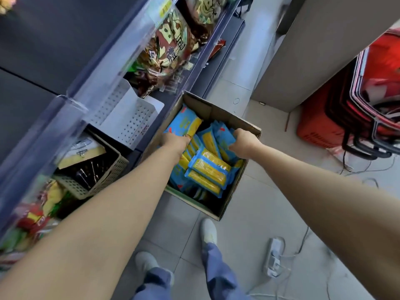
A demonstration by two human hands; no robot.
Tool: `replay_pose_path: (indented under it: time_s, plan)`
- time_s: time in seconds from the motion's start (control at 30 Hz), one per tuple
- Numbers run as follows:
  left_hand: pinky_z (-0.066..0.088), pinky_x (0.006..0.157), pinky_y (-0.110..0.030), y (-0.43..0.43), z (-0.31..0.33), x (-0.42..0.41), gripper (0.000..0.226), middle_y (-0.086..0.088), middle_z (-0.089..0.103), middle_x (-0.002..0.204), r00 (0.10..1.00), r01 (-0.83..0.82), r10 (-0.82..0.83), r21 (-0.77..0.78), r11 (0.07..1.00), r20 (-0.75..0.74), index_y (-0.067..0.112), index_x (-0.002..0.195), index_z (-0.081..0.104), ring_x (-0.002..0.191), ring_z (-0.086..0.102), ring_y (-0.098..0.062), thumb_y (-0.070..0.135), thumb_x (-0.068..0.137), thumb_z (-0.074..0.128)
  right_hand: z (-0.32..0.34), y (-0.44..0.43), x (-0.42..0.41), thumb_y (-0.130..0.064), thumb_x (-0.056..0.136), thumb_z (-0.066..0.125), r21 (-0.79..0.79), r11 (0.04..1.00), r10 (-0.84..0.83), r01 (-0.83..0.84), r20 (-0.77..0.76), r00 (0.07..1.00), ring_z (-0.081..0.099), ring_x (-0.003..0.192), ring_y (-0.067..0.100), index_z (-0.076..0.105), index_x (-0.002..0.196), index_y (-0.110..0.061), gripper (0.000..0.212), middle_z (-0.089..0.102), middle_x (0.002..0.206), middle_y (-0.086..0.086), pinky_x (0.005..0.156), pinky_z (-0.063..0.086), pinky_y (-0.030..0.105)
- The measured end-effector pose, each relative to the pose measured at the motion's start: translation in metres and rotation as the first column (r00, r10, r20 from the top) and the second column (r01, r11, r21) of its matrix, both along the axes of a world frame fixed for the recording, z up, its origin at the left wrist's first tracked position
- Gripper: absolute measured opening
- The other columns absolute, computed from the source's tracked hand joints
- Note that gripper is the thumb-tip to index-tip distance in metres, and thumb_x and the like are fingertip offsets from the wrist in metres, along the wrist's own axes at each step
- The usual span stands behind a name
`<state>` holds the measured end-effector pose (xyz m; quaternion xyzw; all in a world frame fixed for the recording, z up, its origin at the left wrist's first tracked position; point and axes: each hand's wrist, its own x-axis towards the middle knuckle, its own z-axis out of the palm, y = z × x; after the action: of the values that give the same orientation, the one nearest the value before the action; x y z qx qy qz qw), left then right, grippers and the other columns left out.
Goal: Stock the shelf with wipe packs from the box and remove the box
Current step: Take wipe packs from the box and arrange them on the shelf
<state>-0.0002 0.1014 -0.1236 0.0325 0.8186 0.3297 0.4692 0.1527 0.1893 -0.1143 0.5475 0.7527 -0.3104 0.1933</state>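
Head view. Looking straight down into the open box (249, 126), standing on the floor tiles just beside the lower shelf (134, 120) and holding loose blue-and-yellow packs (208, 169). Reaching into the box with both bare arms: left hand (173, 139) at the shelf-side wall, right hand (244, 139) near the far right corner, packs lying between and beneath the two. Hiding the fingertips of both hands among the packs; blurring the wrapper print beyond reading; cutting off the red baskets (324, 126) at the right edge. Gripping with the left hand one of the packs, tilted up against the box wall, fingers closed round its lower end. Curling the right fingers narrowly over the edge of another, clutching it.
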Motion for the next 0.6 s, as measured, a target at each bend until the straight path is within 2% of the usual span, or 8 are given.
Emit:
replay_pose_path:
  time_s: [0.07, 0.23, 0.4, 0.47, 0.53, 0.57, 0.6]
  plan:
    - [0.045, 0.1, -0.032, 0.005, -0.014, 0.0, 0.067, -0.005, 0.036, 0.149, 0.993, -0.115, 0.113, 0.04, 0.993, 0.045, 0.007, 0.146, 0.03, 0.124, 0.047, -0.024, 0.013, 0.088, 0.063, -0.013, 0.004, -0.002, -0.021, 0.092, 0.052, -0.018, 0.999, -0.031, 0.031, 0.001, 1.0, 0.047, 0.124, 0.035, 0.032, 0.139, -0.002, 0.055, 0.044, 0.138, 0.02, 0.096, 0.043, 0.037]
    - [0.039, 0.091, -0.026, 0.016, -0.034, -0.001, 0.058, 0.0, 0.038, 0.148, 0.954, -0.282, 0.273, 0.064, 0.957, 0.126, 0.009, 0.145, 0.033, 0.127, 0.046, -0.022, 0.007, 0.092, 0.055, -0.036, 0.01, -0.009, -0.018, 0.092, 0.053, -0.058, 0.998, -0.033, 0.032, -0.027, 0.999, 0.048, 0.123, 0.035, 0.026, 0.142, -0.002, 0.059, 0.045, 0.137, 0.019, 0.095, 0.043, 0.037]
    - [0.043, 0.103, -0.038, 0.023, -0.046, -0.005, 0.048, -0.011, 0.053, 0.137, 0.904, -0.414, 0.407, 0.025, 0.91, 0.13, 0.003, 0.129, 0.052, 0.128, 0.05, -0.026, 0.013, 0.085, 0.067, -0.052, 0.014, -0.012, -0.02, 0.089, 0.057, -0.011, 0.999, -0.03, 0.03, -0.002, 1.0, 0.046, 0.122, 0.037, 0.03, 0.141, -0.006, 0.06, 0.043, 0.136, 0.019, 0.095, 0.044, 0.039]
    - [0.047, 0.095, -0.039, 0.026, -0.051, -0.004, 0.045, -0.013, 0.057, 0.13, 0.903, -0.412, 0.406, 0.02, 0.911, 0.139, -0.001, 0.124, 0.054, 0.122, 0.054, -0.027, 0.015, 0.085, 0.068, -0.056, 0.014, -0.015, -0.016, 0.089, 0.056, 0.022, 0.999, -0.024, 0.024, 0.007, 1.0, 0.046, 0.12, 0.038, 0.033, 0.14, -0.008, 0.056, 0.041, 0.134, 0.019, 0.095, 0.044, 0.041]
    - [0.045, 0.079, -0.032, 0.029, -0.052, 0.0, 0.029, -0.012, 0.065, 0.106, 0.934, -0.341, 0.337, 0.024, 0.94, 0.118, 0.0, 0.108, 0.061, 0.102, 0.059, -0.027, 0.019, 0.087, 0.067, -0.059, 0.013, -0.016, -0.013, 0.089, 0.055, 0.061, 0.998, 0.006, -0.007, 0.01, 1.0, 0.049, 0.117, 0.036, 0.039, 0.135, -0.007, 0.049, 0.045, 0.129, 0.018, 0.091, 0.046, 0.039]
    - [0.043, 0.075, -0.031, 0.031, -0.049, 0.002, 0.018, -0.01, 0.064, 0.093, 0.954, -0.289, 0.286, 0.023, 0.957, 0.087, 0.002, 0.096, 0.062, 0.094, 0.058, -0.026, 0.018, 0.088, 0.065, -0.06, 0.012, -0.016, -0.011, 0.088, 0.054, 0.081, 0.996, 0.03, -0.031, 0.01, 1.0, 0.052, 0.114, 0.035, 0.044, 0.131, -0.007, 0.044, 0.05, 0.125, 0.017, 0.086, 0.046, 0.037]
    - [0.045, 0.074, -0.034, 0.032, -0.045, 0.004, 0.015, -0.012, 0.064, 0.09, 0.97, -0.24, 0.239, 0.018, 0.971, 0.044, 0.001, 0.092, 0.063, 0.094, 0.059, -0.027, 0.016, 0.089, 0.063, -0.058, 0.011, -0.017, -0.008, 0.088, 0.054, 0.095, 0.994, 0.046, -0.047, 0.012, 0.999, 0.055, 0.11, 0.034, 0.048, 0.125, -0.006, 0.038, 0.055, 0.121, 0.016, 0.08, 0.046, 0.035]
